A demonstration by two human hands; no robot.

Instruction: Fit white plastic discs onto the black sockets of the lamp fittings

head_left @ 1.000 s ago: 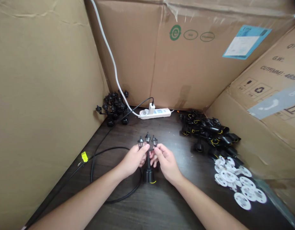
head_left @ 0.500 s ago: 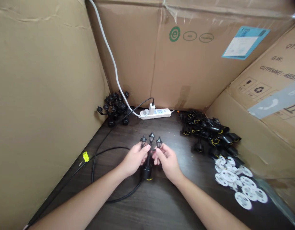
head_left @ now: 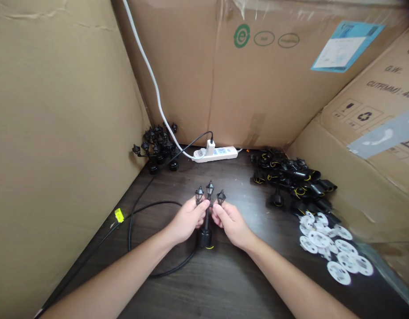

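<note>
Between my hands a small black model street lamp [head_left: 205, 237] stands upright, with three lantern heads on top and a round base. A bit of yellow wire shows at the foot of the base. My left hand [head_left: 190, 218] pinches the lamp's left arm, thumb close to the middle post. On the other side, my right hand [head_left: 230, 220] has its thumb and fingers closed on the right arm, just below the right lantern. The fingers hide most of both arms.
Similar lamps [head_left: 157, 144] cluster at the back left. More black lamp parts [head_left: 299, 177] with yellow wires lie at right, white discs [head_left: 347, 261] in front of them. A white power strip [head_left: 220, 153] sits behind, a black cable [head_left: 171, 275] loops left. Cardboard boxes [head_left: 177, 66] wall the table.
The view has tilted and shifted slightly. My right thumb and fingers have closed in a little on the right arm; the left hand keeps its grip.
</note>
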